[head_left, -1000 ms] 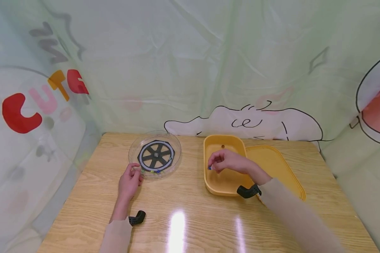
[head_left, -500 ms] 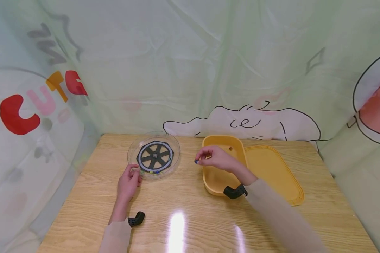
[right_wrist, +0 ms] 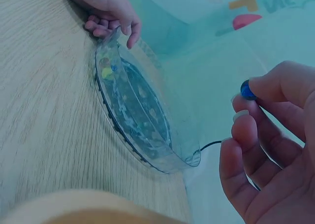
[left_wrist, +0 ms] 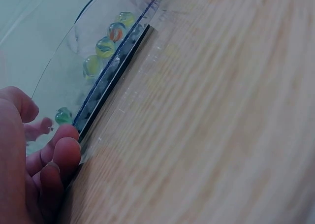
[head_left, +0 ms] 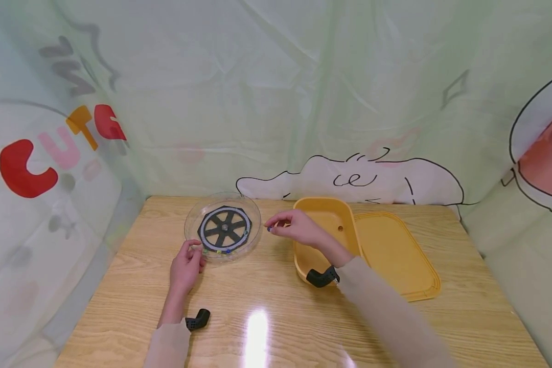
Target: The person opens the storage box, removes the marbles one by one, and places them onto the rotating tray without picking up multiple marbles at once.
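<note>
My right hand [head_left: 301, 230] pinches a dark blue marble [right_wrist: 247, 90] between thumb and index finger, its other fingers loosely curled. It is above the gap between the yellow box [head_left: 313, 259] and a clear round dish [right_wrist: 183, 152], fingertips close to the dish's right side. At the dish's near-left side, my left hand [head_left: 186, 268] grips the rim, one finger over the inside and the others curled outside. A green marble [left_wrist: 64, 116], a yellow-swirled marble [left_wrist: 92, 66] and an orange-swirled marble [left_wrist: 116, 32] lie in the dish among several others. A black spoked wheel pattern [head_left: 225, 227] shows through it.
One brown marble [head_left: 340, 228] lies inside the yellow box. To the right of the box, a flat yellow lid [head_left: 400, 255] rests on the wooden table [head_left: 239, 327]. A printed curtain [head_left: 211, 102] hangs behind the table and along its sides.
My right hand has moved left from inside the yellow box, carrying the blue marble toward the dish. The brown marble has shifted right in the box. My left hand keeps its place.
</note>
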A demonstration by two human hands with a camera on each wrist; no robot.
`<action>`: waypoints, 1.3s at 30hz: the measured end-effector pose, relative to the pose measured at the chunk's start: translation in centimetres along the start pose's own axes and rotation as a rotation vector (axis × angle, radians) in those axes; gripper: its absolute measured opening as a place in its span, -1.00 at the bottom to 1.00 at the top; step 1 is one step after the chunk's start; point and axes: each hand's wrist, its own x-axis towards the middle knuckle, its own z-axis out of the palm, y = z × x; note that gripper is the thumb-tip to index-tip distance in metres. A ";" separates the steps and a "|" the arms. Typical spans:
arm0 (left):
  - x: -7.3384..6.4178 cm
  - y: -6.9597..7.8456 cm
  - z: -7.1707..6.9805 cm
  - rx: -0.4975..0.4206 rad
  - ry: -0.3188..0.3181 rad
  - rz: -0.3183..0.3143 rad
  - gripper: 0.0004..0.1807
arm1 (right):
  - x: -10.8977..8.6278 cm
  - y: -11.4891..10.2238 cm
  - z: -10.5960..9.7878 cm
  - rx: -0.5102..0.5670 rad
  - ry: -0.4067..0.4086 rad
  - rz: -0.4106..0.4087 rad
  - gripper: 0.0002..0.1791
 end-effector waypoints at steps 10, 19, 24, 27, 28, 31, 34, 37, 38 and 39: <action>0.1 -0.1 -0.3 0.007 -0.002 0.001 -0.75 | 2.0 0.2 2.1 -0.001 0.070 0.012 -0.80; 0.1 -0.1 -0.4 0.005 -0.007 0.007 -0.74 | 4.0 0.2 4.8 0.002 0.154 0.061 -0.78; 0.2 -0.2 -0.1 0.001 -0.003 0.006 -0.75 | 4.6 0.5 5.9 0.029 0.171 0.120 -0.79; 0.1 -0.3 0.0 -0.002 -0.003 0.000 -0.76 | 4.8 0.8 6.5 0.044 0.170 0.145 -0.78; 0.1 -0.3 0.1 -0.003 -0.004 0.000 -0.76 | 4.8 0.9 6.6 0.049 0.168 0.151 -0.78; -0.1 -0.3 0.2 -0.001 -0.005 -0.004 -0.75 | 4.8 1.2 7.0 0.063 0.166 0.162 -0.78; -0.2 -0.2 0.1 0.004 -0.004 -0.001 -0.75 | 4.7 1.3 7.1 0.065 0.172 0.171 -0.77; -0.2 -0.1 0.1 0.006 -0.001 0.003 -0.75 | 4.7 1.3 7.1 0.065 0.180 0.172 -0.76; -0.1 -0.1 0.1 0.006 0.001 0.005 -0.75 | 4.7 1.2 7.1 0.067 0.182 0.169 -0.76; -0.1 -0.1 0.0 0.007 0.002 0.006 -0.75 | 4.7 1.2 7.1 0.068 0.182 0.168 -0.76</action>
